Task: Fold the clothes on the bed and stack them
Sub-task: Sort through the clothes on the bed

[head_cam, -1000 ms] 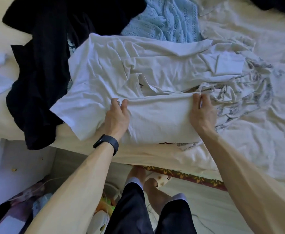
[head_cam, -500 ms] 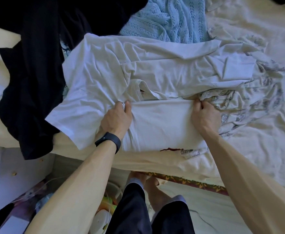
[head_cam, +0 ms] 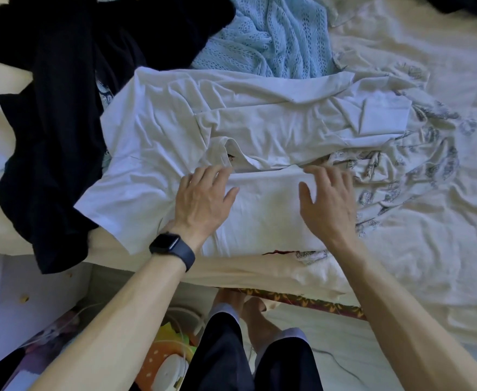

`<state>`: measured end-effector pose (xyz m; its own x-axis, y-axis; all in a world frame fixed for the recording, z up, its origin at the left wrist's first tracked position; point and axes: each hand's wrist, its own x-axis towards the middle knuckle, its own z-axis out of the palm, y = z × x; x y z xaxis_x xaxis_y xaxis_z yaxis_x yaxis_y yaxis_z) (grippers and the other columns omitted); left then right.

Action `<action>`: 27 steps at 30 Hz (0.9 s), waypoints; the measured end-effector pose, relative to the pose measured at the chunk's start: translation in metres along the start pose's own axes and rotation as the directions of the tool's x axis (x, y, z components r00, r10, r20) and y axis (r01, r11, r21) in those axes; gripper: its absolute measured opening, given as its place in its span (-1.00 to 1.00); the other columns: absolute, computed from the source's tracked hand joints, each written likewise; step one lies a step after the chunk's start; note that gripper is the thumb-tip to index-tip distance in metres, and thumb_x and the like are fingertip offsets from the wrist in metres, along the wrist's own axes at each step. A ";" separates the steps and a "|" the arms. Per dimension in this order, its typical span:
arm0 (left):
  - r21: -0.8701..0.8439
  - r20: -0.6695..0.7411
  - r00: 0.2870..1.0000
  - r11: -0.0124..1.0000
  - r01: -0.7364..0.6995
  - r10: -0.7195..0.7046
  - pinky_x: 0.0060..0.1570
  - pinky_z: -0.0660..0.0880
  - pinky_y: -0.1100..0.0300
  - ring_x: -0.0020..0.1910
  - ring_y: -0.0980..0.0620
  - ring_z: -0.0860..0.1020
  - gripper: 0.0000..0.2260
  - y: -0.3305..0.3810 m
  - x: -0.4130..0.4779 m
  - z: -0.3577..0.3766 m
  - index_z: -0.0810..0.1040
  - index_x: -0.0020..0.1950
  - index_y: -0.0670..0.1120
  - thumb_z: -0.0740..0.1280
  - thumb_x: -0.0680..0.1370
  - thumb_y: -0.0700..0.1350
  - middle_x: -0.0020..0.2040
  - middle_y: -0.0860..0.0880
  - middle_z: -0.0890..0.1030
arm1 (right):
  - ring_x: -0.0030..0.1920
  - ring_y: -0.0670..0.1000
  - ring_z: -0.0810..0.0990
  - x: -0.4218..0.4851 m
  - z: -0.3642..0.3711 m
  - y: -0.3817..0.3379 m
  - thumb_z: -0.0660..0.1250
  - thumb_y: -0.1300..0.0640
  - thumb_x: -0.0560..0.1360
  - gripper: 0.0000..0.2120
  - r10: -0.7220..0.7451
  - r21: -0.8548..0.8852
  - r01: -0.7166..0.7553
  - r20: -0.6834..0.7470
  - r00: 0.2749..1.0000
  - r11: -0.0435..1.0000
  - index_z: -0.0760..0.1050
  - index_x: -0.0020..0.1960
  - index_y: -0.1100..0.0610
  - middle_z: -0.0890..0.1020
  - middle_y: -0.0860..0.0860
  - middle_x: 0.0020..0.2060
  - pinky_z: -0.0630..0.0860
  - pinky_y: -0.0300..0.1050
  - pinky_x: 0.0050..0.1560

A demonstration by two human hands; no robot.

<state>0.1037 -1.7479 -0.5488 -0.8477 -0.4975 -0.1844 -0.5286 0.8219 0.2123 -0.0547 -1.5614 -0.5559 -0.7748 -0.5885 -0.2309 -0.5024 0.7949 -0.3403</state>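
Observation:
A white T-shirt [head_cam: 260, 128] lies spread across the near side of the bed [head_cam: 429, 221], its lower part folded up into a flat band at the bed's edge. My left hand [head_cam: 203, 201], with a dark watch on the wrist, lies flat on the left end of that band, fingers spread. My right hand [head_cam: 327, 201] lies flat on the right end, fingers straight. A black garment [head_cam: 56, 122] is heaped at the left. A light blue knitted piece [head_cam: 268, 38] lies behind the shirt. A patterned white cloth [head_cam: 418, 165] sits crumpled at the shirt's right.
The bed's front edge runs below my hands, with a patterned trim [head_cam: 302, 301] under the sheet. On the floor stand my legs [head_cam: 245, 356], a colourful round object [head_cam: 169, 359] and cables. A dark cloth [head_cam: 468, 4] shows at the top right corner.
Both hands have let go of the folded edge they were pinching and now lie flat and spread on the shirt. The fold has come down onto the bed.

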 end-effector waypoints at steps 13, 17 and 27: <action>-0.246 0.213 0.977 0.966 0.081 -0.028 -0.04 0.31 0.12 -0.02 -0.04 0.53 -0.82 -0.021 0.038 0.005 0.59 0.03 0.01 0.26 0.65 0.06 -0.08 0.05 0.65 | 0.07 0.17 0.51 0.053 0.004 0.021 0.21 -0.05 0.68 -0.71 -0.313 -0.164 0.338 0.159 0.936 0.927 0.60 0.04 0.12 0.62 0.02 -0.08 0.30 0.11 0.13; -0.182 0.186 0.980 0.978 0.105 -0.070 0.03 0.35 0.08 0.00 -0.09 0.52 -0.80 -0.020 0.034 0.013 0.60 0.03 -0.03 0.25 0.65 0.05 -0.06 0.00 0.62 | 0.23 0.16 0.45 0.050 0.015 0.018 0.19 -0.12 0.67 -0.71 -0.126 -0.147 0.154 0.186 0.974 0.977 0.59 0.16 0.02 0.59 0.01 0.14 0.24 0.09 0.24; 0.055 0.096 0.976 0.978 -0.203 0.197 0.55 0.01 -0.16 0.61 -0.01 0.12 -0.45 0.038 -0.026 0.057 0.19 0.62 -0.09 0.10 0.66 0.08 0.62 -0.04 0.18 | 0.62 0.04 0.17 -0.023 0.052 -0.014 0.15 -0.03 0.69 -0.53 -0.203 -0.108 0.207 0.044 0.978 0.972 0.32 0.58 0.01 0.27 0.02 0.60 0.10 0.20 0.54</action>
<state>0.1088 -1.6881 -0.5902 -0.9266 -0.2970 -0.2307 -0.3426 0.9196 0.1923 -0.0096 -1.5667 -0.5928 -0.6389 -0.7436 -0.1969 -0.6902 0.6672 -0.2801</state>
